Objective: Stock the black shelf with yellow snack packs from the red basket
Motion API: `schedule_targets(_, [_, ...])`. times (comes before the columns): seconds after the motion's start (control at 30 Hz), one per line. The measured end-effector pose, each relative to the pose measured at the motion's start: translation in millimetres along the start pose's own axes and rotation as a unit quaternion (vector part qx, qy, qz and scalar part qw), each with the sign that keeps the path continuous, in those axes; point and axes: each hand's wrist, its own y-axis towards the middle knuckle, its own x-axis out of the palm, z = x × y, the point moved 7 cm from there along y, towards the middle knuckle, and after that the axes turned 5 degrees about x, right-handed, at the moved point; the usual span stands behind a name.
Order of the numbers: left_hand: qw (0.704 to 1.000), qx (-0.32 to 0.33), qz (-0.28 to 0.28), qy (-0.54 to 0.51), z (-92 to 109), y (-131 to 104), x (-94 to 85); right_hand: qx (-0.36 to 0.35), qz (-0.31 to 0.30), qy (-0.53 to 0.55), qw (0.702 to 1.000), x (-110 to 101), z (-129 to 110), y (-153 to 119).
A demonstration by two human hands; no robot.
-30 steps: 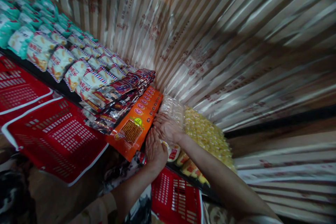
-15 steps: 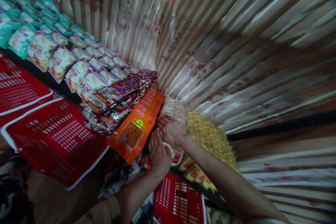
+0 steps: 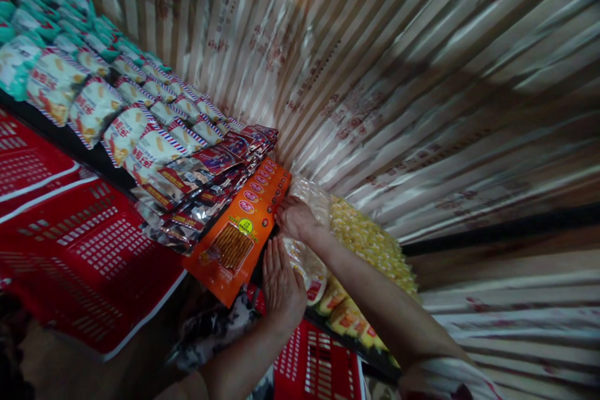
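Observation:
A long orange snack packet [image 3: 241, 225] lies between dark red foil packets [image 3: 201, 181] and clear-wrapped white packs [image 3: 315, 269]. My left hand [image 3: 281, 281] rests flat with fingers stretched along the near right side of the orange packet, its back against the white packs. Farther up, my right hand [image 3: 297, 219] reaches across the white packs, fingers extended and a little bent at the orange packet's right edge. Neither hand grips anything that I can see. Yellow packs [image 3: 365, 231] stand to the right of the white ones, under my right forearm.
Rows of white snack bags [image 3: 140, 134] and teal bags [image 3: 28, 56] fill the shelf at left. Red plastic baskets [image 3: 94, 256] stand below its front edge, another red basket [image 3: 323, 356] at lower right. A pleated printed curtain [image 3: 375, 75] hangs behind.
My right hand has shifted left to the orange packet's edge, and its fingers are more bent. My left hand stays beside the packet. The view has moved slightly, sliding the shelf leftward.

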Motion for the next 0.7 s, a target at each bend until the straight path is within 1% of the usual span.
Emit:
schedule_targets(0.2, [1.000, -0.016, -0.021, -0.004, -1.5, 0.4, 3.2, 0.004, -0.019, -0.008, 1.000, 3.4, 1.4, -1.3])
schedule_targets(0.33, [0.999, -0.014, -0.028, -0.007, -1.1, 0.0, 3.8, 0.007, -0.016, -0.016, 1.000, 1.8, 0.9, -3.0])
schedule_targets(0.53, [1.000, -0.010, 0.002, -0.002, 0.7, -2.1, 2.5, 0.013, -0.007, -0.012, 1.000, 2.0, 3.5, 2.9])
schedule_targets(0.7, [1.000, -0.014, 0.009, -0.002, 0.8, -1.6, 2.1, 0.048, -0.002, 0.001, 0.999, 1.6, 9.2, 9.2])
